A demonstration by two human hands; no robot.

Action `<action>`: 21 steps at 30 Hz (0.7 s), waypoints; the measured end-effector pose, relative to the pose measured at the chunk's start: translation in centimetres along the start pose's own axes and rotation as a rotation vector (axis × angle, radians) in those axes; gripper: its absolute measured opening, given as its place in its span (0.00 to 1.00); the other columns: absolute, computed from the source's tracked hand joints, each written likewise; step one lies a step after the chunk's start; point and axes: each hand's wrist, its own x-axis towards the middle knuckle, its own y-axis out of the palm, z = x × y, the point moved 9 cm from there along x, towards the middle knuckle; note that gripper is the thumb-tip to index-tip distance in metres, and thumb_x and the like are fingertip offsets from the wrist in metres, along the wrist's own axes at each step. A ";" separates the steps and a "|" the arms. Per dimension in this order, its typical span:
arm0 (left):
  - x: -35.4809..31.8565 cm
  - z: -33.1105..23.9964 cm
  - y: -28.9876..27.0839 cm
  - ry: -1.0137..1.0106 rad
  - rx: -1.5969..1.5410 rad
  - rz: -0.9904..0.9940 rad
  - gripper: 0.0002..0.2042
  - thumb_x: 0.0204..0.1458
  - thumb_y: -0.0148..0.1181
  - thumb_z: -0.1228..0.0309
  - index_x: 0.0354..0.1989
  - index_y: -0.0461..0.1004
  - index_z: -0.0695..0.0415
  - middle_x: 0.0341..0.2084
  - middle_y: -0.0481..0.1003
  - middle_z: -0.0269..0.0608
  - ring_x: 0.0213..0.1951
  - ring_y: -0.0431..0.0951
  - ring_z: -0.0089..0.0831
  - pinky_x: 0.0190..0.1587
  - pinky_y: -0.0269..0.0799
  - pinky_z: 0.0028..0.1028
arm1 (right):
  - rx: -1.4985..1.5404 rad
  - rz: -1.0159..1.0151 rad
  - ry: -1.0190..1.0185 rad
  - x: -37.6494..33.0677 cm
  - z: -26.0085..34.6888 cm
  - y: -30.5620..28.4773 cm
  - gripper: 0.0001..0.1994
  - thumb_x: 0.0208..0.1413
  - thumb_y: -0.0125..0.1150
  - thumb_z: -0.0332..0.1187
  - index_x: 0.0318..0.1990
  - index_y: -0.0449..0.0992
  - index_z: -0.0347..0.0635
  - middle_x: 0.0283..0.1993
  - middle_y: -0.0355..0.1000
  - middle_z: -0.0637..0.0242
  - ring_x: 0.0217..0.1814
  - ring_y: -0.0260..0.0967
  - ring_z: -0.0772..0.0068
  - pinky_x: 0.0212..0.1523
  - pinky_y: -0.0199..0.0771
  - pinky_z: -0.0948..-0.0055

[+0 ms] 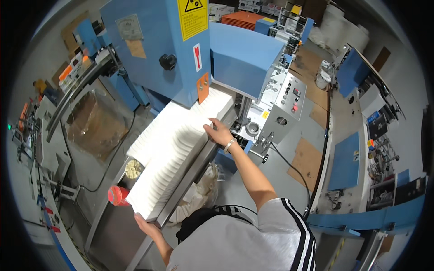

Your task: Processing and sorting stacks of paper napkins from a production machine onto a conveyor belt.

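Vanishing under machine housing: tissue stack.

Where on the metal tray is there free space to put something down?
Bare metal shows at the near end of the tray, below the red-lidded jar and beside the left hand. Farther up, the white paper stack, touched by the right hand, crowds it.

White paper stack is seen as matt, soft-looking, finely ribbed along folded edges. Bench under it is brushed grey metal, dull sheen, with a smoother metal rail at its right edge. Machine housing is blue painted metal, semi-gloss. Control panel is pale matt metal. Red cap near the bench's left edge looks like glossy plastic. Bracelet appears metallic, shiny. Cardboard sheets on the floor are matt and rough.
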 end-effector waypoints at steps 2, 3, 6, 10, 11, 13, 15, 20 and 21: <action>0.1 -0.3 0.4 -0.019 -0.092 0.036 0.30 0.63 0.42 0.52 0.59 0.59 0.70 0.55 0.65 0.49 0.55 0.66 0.35 0.58 0.59 0.33 | -0.002 -0.008 -0.025 -0.3 1.0 -0.2 0.29 0.52 0.59 0.52 0.54 0.69 0.40 0.45 0.72 0.48 0.46 0.70 0.52 0.46 0.70 0.63; 0.2 -0.2 0.6 -0.048 -0.179 0.064 0.30 0.63 0.41 0.52 0.60 0.59 0.69 0.56 0.65 0.49 0.55 0.66 0.36 0.58 0.59 0.33 | -0.009 -0.006 -0.042 -0.4 1.4 -0.2 0.29 0.52 0.59 0.52 0.54 0.69 0.40 0.45 0.72 0.48 0.47 0.70 0.52 0.47 0.69 0.63; 1.1 0.8 0.2 -0.084 -0.268 0.142 0.30 0.63 0.40 0.50 0.61 0.59 0.68 0.58 0.64 0.48 0.58 0.65 0.37 0.61 0.57 0.34 | -0.025 0.006 -0.037 -0.4 1.8 0.1 0.28 0.53 0.58 0.52 0.54 0.70 0.40 0.46 0.72 0.48 0.48 0.70 0.52 0.48 0.69 0.64; 1.8 1.6 0.1 -0.178 -0.345 0.146 0.31 0.63 0.40 0.49 0.62 0.58 0.67 0.59 0.63 0.47 0.60 0.63 0.38 0.63 0.55 0.35 | 0.045 0.036 -0.009 0.2 0.6 0.5 0.31 0.52 0.59 0.54 0.55 0.69 0.39 0.48 0.71 0.48 0.50 0.70 0.53 0.50 0.69 0.65; 1.7 1.0 0.2 -0.190 -0.307 0.137 0.31 0.63 0.41 0.49 0.62 0.58 0.67 0.60 0.63 0.47 0.60 0.63 0.38 0.63 0.54 0.36 | 0.055 0.045 0.018 0.1 0.1 0.7 0.31 0.51 0.59 0.54 0.56 0.69 0.39 0.48 0.71 0.47 0.51 0.70 0.53 0.50 0.69 0.65; 1.3 0.2 1.2 -0.261 -0.318 0.148 0.30 0.62 0.44 0.51 0.62 0.58 0.66 0.61 0.62 0.47 0.61 0.63 0.38 0.64 0.53 0.37 | 0.061 0.060 -0.019 0.7 0.0 0.5 0.34 0.50 0.59 0.55 0.57 0.68 0.37 0.51 0.70 0.47 0.53 0.69 0.52 0.53 0.68 0.65; 1.7 0.8 0.8 -0.331 -0.289 0.186 0.30 0.60 0.47 0.51 0.63 0.58 0.62 0.61 0.62 0.43 0.63 0.59 0.36 0.66 0.49 0.37 | 0.076 0.107 0.014 0.4 0.9 0.9 0.34 0.50 0.59 0.56 0.56 0.68 0.36 0.54 0.69 0.45 0.56 0.66 0.50 0.56 0.65 0.64; 1.9 -1.3 2.4 -0.430 -0.273 0.362 0.27 0.61 0.46 0.55 0.62 0.59 0.61 0.60 0.64 0.41 0.61 0.64 0.35 0.63 0.55 0.37 | 0.142 0.204 0.065 0.3 1.5 0.8 0.42 0.48 0.64 0.56 0.62 0.61 0.32 0.23 0.69 0.68 0.21 0.66 0.80 0.22 0.69 0.77; 1.7 -1.7 3.2 -0.472 -0.274 0.421 0.26 0.61 0.47 0.57 0.62 0.59 0.61 0.59 0.65 0.41 0.60 0.65 0.34 0.63 0.56 0.35 | 0.117 0.223 0.073 0.3 1.7 0.7 0.44 0.48 0.64 0.56 0.63 0.59 0.31 0.23 0.69 0.68 0.21 0.67 0.80 0.22 0.69 0.77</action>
